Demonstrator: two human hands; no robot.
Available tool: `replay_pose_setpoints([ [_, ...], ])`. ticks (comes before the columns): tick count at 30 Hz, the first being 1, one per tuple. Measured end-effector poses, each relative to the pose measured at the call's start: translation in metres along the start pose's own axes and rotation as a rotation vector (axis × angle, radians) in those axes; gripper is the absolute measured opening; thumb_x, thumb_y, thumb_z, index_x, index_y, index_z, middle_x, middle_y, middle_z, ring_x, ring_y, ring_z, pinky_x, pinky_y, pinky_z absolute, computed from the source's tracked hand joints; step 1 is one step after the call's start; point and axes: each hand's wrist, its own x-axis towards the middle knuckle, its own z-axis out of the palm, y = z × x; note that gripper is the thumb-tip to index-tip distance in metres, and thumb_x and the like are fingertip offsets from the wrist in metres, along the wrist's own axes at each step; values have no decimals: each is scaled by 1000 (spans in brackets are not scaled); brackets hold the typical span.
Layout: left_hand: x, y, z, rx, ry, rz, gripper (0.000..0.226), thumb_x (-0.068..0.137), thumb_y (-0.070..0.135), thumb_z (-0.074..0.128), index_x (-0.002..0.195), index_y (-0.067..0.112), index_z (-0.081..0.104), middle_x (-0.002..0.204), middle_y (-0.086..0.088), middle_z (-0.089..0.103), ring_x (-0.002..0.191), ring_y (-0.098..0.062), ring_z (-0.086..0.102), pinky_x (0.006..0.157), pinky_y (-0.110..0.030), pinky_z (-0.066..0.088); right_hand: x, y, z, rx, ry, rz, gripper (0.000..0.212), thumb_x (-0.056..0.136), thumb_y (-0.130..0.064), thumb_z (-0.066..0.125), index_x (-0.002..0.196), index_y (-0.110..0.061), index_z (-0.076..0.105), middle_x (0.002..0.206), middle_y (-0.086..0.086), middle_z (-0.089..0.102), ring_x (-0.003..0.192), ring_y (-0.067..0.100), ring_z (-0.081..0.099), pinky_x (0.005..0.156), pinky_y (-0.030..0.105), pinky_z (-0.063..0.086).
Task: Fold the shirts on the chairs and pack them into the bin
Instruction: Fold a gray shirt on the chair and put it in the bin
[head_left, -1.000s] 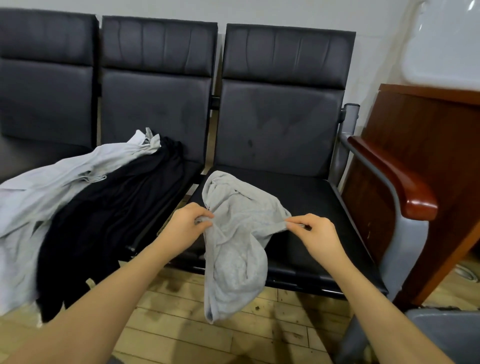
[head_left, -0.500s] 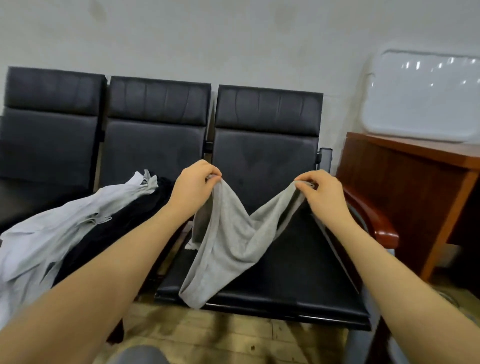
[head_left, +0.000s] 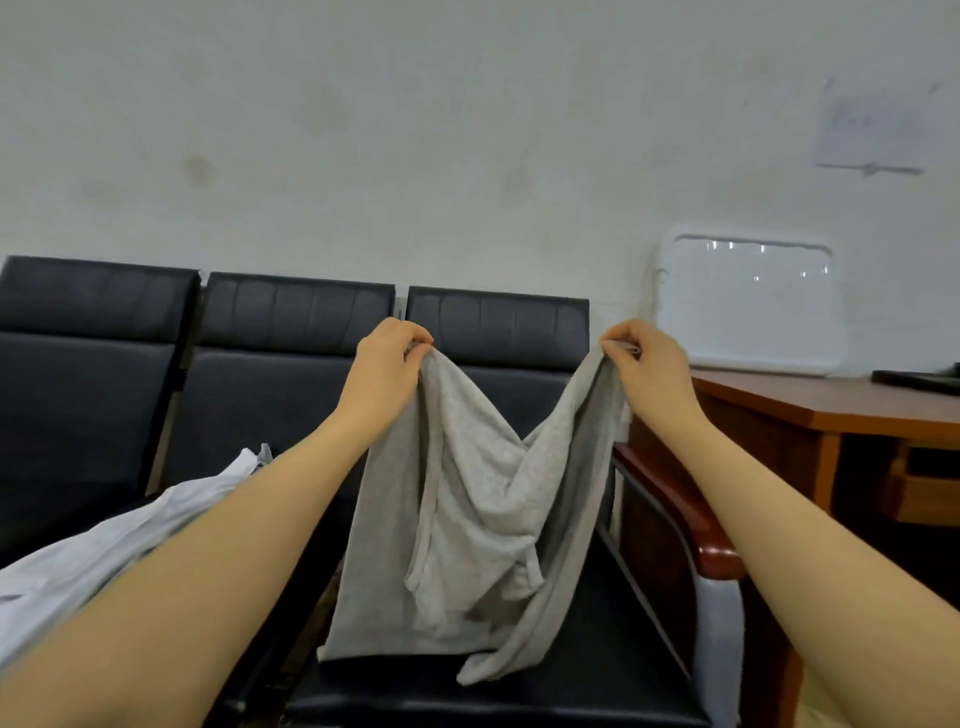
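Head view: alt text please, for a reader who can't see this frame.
Two bare hands, left hand and right hand, pinch a grey shirt at its top and hold it up over the rightmost black chair. A white shirt lies on the chairs to the left; a wooden desk stands right.

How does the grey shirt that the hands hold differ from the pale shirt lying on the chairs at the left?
The grey shirt hangs in the air, pinched at its top by the left hand and the right hand; the pale shirt lies on the chairs untouched. The grey shirt is a darker, mottled grey; the pale shirt is near white. The grey shirt shows almost whole; the left forearm partly hides the pale shirt. Both are unfolded.
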Motion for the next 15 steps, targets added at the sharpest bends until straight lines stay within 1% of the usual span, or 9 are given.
replay_pose_setpoints([
  [2, 6, 7, -1, -38, -15, -34, 21, 98, 7, 44, 113, 7, 59, 110, 0, 51, 97, -8, 47, 87, -19, 35, 1, -3, -7, 16, 7, 22, 10, 96, -11, 51, 92, -15, 59, 93, -2, 58, 90, 10, 50, 71, 10, 31],
  [4, 9, 10, 0, -32, -67, -72, 30, 99, 4, 37, 126, 9, 50, 118, -1, 44, 101, -9, 44, 89, -19, 32, 2, -4, -13, 20, 1, 36, 11, 97, -10, 49, 94, -15, 59, 97, -1, 58, 92, 10, 51, 76, 14, 32],
  [7, 10, 5, 2, 131, -161, -29, 45, 92, -8, 33, 133, 9, 41, 124, -8, 39, 112, -19, 40, 91, -20, 30, 0, -2, -21, 0, -40, 52, 24, 100, -8, 39, 104, -12, 62, 105, 0, 54, 99, 11, 49, 82, 19, 32],
  [9, 10, 1, 2, 253, -174, 13, 48, 88, -11, 35, 132, 8, 42, 122, -13, 40, 112, -24, 37, 87, -22, 29, -3, -1, -26, -34, -69, 70, 31, 102, -7, 31, 108, -11, 61, 108, 1, 49, 100, 13, 46, 83, 21, 31],
  [11, 11, -1, 1, 325, -170, 38, 47, 87, -10, 37, 129, 8, 47, 117, -14, 41, 106, -26, 36, 83, -25, 30, -4, -1, -30, -56, -67, 75, 32, 102, -7, 28, 106, -12, 59, 106, 2, 47, 102, 17, 47, 84, 23, 33],
  [13, 13, 1, -1, 374, -163, 56, 39, 90, -4, 40, 124, 10, 53, 112, -13, 40, 101, -26, 36, 81, -29, 33, -4, -1, -33, -119, -64, 82, 29, 102, -13, 31, 106, -15, 60, 104, 3, 45, 107, 23, 46, 94, 33, 36],
  [14, 14, 2, -2, 390, -158, 61, 32, 94, 3, 41, 121, 12, 56, 111, -12, 39, 100, -26, 36, 81, -30, 32, -4, -1, -35, -166, -73, 85, 26, 101, -19, 35, 107, -19, 61, 104, 2, 43, 108, 25, 44, 98, 39, 36],
  [15, 15, 5, -3, 396, -161, 59, 26, 98, 13, 42, 117, 15, 58, 110, -10, 38, 99, -26, 34, 80, -31, 29, -4, -1, -38, -212, -93, 89, 22, 99, -25, 41, 107, -24, 61, 104, 2, 40, 108, 25, 41, 101, 41, 34],
])
